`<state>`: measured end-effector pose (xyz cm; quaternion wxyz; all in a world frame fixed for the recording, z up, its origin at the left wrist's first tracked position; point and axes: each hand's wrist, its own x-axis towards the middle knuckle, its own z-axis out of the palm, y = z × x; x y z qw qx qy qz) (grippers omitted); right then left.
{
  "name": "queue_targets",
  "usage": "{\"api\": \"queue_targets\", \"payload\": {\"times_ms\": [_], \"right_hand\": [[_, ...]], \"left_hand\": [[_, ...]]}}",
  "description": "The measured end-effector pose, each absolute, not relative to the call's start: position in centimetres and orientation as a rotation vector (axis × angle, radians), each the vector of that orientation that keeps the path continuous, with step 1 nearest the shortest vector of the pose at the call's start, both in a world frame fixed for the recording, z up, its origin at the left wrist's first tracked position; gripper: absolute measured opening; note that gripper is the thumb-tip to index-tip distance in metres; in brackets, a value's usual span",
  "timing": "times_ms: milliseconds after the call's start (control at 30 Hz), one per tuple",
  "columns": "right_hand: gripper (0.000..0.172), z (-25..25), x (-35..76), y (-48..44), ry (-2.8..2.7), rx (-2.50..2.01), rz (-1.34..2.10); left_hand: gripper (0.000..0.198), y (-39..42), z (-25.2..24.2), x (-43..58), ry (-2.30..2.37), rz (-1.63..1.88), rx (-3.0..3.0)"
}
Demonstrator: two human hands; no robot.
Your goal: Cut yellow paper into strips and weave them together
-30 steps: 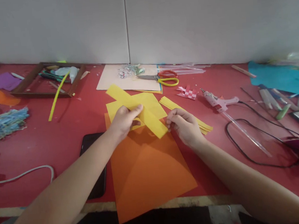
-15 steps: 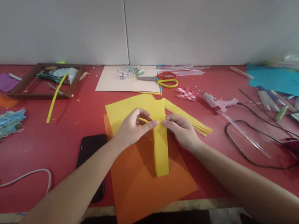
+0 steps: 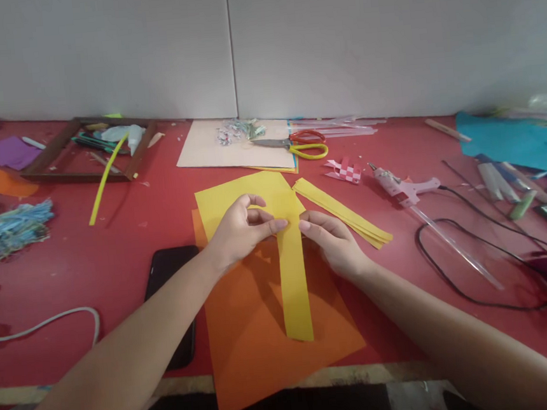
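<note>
A long yellow paper strip (image 3: 293,280) is held lengthwise, its lower end toward me. My left hand (image 3: 242,230) pinches its left edge, thumb on top and the other fingers curled behind. On the opposite edge, the thumb and fingers of my right hand (image 3: 331,241) close on the strip. Below lie a yellow sheet (image 3: 220,200) and an orange sheet (image 3: 248,354), partly covered by my hands and the strip. Several cut yellow paper strips (image 3: 344,211) rest in a pile beyond my right hand.
Scissors (image 3: 292,144) lie on pale paper at the back. To the right are a woven pink paper piece (image 3: 344,170) and a pink glue gun (image 3: 403,187) with its black cord. A black phone (image 3: 169,271) sits under my left forearm; a brown wooden frame (image 3: 74,178) is farther left.
The yellow strip has tilted, so its lower end shows longer and reaches nearer to me. My right hand has shifted slightly downward along its edge. The view has turned slightly.
</note>
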<state>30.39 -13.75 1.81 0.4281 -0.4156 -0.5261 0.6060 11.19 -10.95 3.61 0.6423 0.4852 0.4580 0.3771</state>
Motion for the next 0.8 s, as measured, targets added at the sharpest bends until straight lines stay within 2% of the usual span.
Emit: {"api": "queue_targets", "payload": {"times_ms": [200,333,433,667,800], "right_hand": [[0.030,1.78,30.19,-13.76,-1.177,-0.975,1.579],[0.021,1.95,30.28,-13.70,-1.053,-1.008,1.643],[0.028,2.13,30.48,-13.69,-1.040,-0.946,1.738],[0.038,2.40,30.70,-13.73,-1.102,-0.902,1.834],[0.035,2.37,30.70,-13.74,-1.145,-0.879,1.785]], "left_hand": [[0.050,-11.06,3.49,11.38,0.957,0.808,1.090],[0.034,-11.07,3.26,11.43,0.813,0.712,1.186],[0.028,-11.09,3.16,11.47,0.742,0.657,1.226],[0.033,-11.14,3.05,11.56,0.767,0.641,1.139],[0.036,-11.13,2.99,11.60,0.772,0.628,1.133]]}}
